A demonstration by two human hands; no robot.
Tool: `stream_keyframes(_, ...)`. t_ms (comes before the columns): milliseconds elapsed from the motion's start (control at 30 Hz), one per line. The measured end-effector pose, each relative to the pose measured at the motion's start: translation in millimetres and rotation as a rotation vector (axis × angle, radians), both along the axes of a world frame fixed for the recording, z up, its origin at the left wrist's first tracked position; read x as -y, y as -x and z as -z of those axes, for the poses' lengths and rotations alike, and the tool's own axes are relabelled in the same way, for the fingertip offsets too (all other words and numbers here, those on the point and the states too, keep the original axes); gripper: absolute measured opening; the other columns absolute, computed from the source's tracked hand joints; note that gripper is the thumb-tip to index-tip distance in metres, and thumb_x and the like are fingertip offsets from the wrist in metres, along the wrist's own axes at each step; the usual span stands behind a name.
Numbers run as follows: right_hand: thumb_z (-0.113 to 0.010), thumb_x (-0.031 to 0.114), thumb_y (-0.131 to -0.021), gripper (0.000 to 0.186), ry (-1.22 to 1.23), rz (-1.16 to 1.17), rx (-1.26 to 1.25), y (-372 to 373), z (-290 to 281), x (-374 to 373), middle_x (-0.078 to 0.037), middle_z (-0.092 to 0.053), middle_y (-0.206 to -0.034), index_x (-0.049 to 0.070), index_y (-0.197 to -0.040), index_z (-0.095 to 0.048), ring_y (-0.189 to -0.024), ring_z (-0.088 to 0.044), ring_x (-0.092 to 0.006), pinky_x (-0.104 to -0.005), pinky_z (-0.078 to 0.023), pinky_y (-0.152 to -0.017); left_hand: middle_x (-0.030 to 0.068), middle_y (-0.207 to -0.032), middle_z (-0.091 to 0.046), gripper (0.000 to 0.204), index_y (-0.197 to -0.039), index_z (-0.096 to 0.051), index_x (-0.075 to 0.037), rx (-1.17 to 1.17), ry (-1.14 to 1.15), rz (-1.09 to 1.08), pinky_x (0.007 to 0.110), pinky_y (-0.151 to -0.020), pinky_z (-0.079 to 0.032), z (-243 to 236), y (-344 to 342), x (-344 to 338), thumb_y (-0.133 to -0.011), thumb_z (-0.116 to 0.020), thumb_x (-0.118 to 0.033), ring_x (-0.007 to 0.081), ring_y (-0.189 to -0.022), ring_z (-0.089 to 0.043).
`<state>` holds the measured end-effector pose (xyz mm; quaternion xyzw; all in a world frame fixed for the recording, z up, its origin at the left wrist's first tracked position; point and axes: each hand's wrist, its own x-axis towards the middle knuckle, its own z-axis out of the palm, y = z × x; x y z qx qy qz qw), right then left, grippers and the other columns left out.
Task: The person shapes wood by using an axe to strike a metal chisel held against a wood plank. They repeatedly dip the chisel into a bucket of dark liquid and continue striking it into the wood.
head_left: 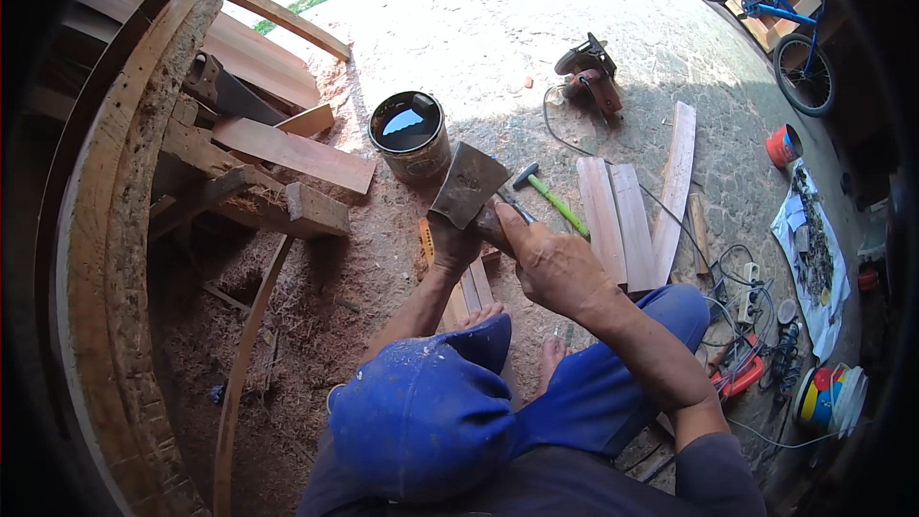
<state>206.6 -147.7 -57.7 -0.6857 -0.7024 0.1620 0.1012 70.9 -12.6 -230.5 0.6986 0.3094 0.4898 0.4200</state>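
A hatchet with a broad, dark metal head (467, 182) is held at chest height over my bare feet, with my right hand (550, 268) closed round its handle. My left hand (450, 244) is closed just behind the blade, which hides what it grips. Beyond them stands an open bucket of dark liquid (404, 158). A green-handled hammer (560, 203) lies to the right of the blade, and narrow wooden strips (474, 282) lie beneath my hands.
A weathered timber frame (134, 230) fills the left, with loose boards (287, 155). Rightward lie a circular saw (598, 91), pale planks (632, 220), a power strip with cables (750, 297), a white sheet (814, 258) and a red can (780, 146). A blue bicycle (785, 14) stands behind.
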Motion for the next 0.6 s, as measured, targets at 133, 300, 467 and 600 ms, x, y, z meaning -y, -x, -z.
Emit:
stream_keyframes(133,-0.065,0.010,-0.089,0.067,-0.216,0.038,-0.365,-10,-15,6,-0.027,-0.068,-0.104,0.005,-0.150,-0.038,-0.082,-0.071,-0.0409,-0.0447,-0.057,-0.076,0.0022,-0.103,-0.069,0.031,-0.115,-0.065,-0.004,-0.031,0.083,0.003,0.034,-0.083,-0.055,-22,-1,3,-0.091,-0.077,-0.020,0.0145,-0.093,-0.066)
stream_keyframes(300,-0.069,0.008,-0.087,0.063,-0.959,0.067,-0.497,-12,-119,4,-0.019,-0.069,-0.092,0.003,-0.144,-0.042,-0.076,-0.068,-0.0317,-0.0403,-0.055,-0.071,0.0079,-0.073,-0.068,0.018,-0.079,-0.068,-0.005,-0.272,-0.116,-0.068,0.036,-0.066,-0.055,-47,11,4,-0.081,-0.081,-0.017,0.0232,-0.068,-0.067)
stream_keyframes(467,-0.065,0.007,-0.085,0.056,-0.869,0.045,-0.167,-7,-103,10,-0.024,-0.067,-0.087,0.001,-0.135,-0.041,-0.075,-0.068,-0.0423,-0.0499,-0.056,-0.069,0.0089,-0.076,-0.070,0.018,-0.083,-0.069,-0.005,-0.314,-0.189,-0.056,0.036,-0.066,-0.055,-53,4,6,-0.082,-0.080,-0.020,0.0255,-0.069,-0.069)
stream_keyframes(600,-0.060,0.009,-0.085,0.062,0.160,0.087,-0.138,-25,4,9,-0.030,-0.067,-0.103,0.005,-0.142,-0.036,-0.088,-0.067,-0.0516,-0.0589,-0.053,-0.080,0.0090,-0.087,-0.072,0.016,-0.094,-0.070,-0.006,0.092,0.039,0.022,0.036,-0.071,-0.055,-36,-23,17,-0.083,-0.079,-0.015,0.0235,-0.078,-0.071)
